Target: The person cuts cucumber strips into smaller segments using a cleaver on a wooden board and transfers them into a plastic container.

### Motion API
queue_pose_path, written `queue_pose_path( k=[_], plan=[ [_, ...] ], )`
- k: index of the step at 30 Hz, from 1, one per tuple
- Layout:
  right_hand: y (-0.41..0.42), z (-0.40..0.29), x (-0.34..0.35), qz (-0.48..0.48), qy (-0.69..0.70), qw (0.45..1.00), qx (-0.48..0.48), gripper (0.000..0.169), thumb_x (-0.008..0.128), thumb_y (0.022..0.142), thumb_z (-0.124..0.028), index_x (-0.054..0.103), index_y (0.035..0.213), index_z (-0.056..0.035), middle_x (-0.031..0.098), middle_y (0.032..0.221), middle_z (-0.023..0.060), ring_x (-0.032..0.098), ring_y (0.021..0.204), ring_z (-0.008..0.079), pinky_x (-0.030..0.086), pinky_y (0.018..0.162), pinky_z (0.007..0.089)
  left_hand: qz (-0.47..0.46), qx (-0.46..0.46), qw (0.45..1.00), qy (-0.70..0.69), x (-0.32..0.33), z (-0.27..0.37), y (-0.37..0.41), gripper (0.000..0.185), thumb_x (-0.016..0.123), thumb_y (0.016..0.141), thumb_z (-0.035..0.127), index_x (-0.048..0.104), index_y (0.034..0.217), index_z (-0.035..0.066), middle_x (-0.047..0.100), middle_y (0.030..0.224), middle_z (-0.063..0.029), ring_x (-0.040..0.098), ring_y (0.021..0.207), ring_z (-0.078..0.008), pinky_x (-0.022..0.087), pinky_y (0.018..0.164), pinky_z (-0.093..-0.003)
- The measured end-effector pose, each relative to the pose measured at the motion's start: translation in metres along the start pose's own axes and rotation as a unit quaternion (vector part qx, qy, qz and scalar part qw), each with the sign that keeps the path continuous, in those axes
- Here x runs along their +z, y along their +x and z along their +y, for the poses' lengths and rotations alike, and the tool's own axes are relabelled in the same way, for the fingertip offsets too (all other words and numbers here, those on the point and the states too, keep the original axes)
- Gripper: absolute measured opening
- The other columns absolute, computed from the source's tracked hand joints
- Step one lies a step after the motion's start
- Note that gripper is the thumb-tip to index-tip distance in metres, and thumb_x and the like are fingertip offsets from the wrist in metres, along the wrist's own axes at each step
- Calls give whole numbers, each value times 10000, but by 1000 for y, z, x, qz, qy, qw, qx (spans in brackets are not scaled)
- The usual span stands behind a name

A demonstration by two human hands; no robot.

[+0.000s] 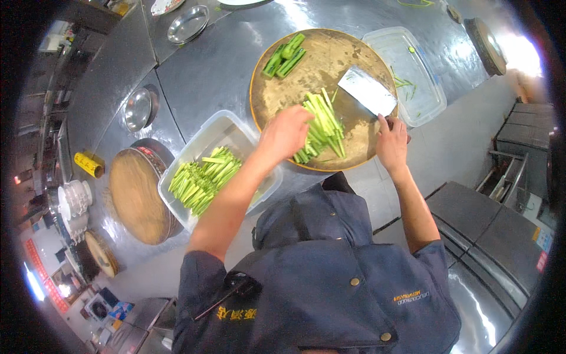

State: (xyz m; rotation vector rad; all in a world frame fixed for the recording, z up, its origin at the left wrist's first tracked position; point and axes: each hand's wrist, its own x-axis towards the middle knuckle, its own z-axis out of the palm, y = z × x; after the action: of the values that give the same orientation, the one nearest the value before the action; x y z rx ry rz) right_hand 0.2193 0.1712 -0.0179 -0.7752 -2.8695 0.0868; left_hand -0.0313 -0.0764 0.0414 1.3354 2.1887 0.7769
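Observation:
A round wooden chopping board (283, 98) lies before me on the steel table. Cut green vegetable strips (325, 117) are heaped near its front edge. My left hand (286, 132) is at the left side of this heap, fingers bent against the strips; whether it grips any is hidden. At the board's right edge, my right hand (393, 139) holds a cleaver (369, 90) by the handle, its broad blade lying over the board. Several darker green vegetable pieces (285, 56), possibly cucumber, lie at the board's far left.
Left of the board, a clear plastic tub (223, 121) holds more cut strips (205, 179). A second clear tub (426, 95) with green scraps stands at right. Another thick round chopping board (137, 194), a yellow can (88, 164) and metal bowls (138, 109) are farther left.

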Motion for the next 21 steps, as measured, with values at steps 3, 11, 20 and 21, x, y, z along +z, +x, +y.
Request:
queue_pose_path(
  k=[3, 11, 20, 21],
  plan=[
    [17, 13, 4, -58, 42, 997, -22, 495, 592, 930, -82, 622, 1422, -125, 589, 1168, 182, 580, 1144, 372, 496, 973, 476, 28, 105, 994, -5, 40, -32, 68, 296, 633, 960, 108, 704, 1241, 54, 661, 1304, -133, 596, 1266, -361, 495, 1084, -472],
    [43, 65, -40, -114, 281, 953, 7, 538, 624, 915, -3, 555, 1447, -35, 620, 1283, 240, 626, 1156, 408, 528, 994, 466, -143, 16, 975, 172, 49, -4, 120, 241, 609, 1001, 237, 727, 1107, 55, 662, 1205, -127, 584, 1222, -330, 480, 1064, -465],
    [28, 124, 22, -253, 593, 734, 214, 390, 691, 1004, -50, 580, 1374, 2, 691, 865, 45, 679, 769, 119, 544, 697, 286, 66, -148, 933, 320, 118, 28, 136, 294, 723, 909, 344, 805, 870, 63, 685, 1122, -182, 585, 1143, -387, 435, 1074, -507],
    [26, 127, 32, -243, 619, 717, 210, 375, 672, 1015, -18, 575, 1377, 4, 682, 863, 33, 670, 768, 108, 542, 693, 271, 50, -168, 945, 277, 116, 40, 133, 278, 738, 900, 327, 797, 915, 56, 676, 1154, -184, 581, 1162, -387, 425, 1087, -509]
  ],
)
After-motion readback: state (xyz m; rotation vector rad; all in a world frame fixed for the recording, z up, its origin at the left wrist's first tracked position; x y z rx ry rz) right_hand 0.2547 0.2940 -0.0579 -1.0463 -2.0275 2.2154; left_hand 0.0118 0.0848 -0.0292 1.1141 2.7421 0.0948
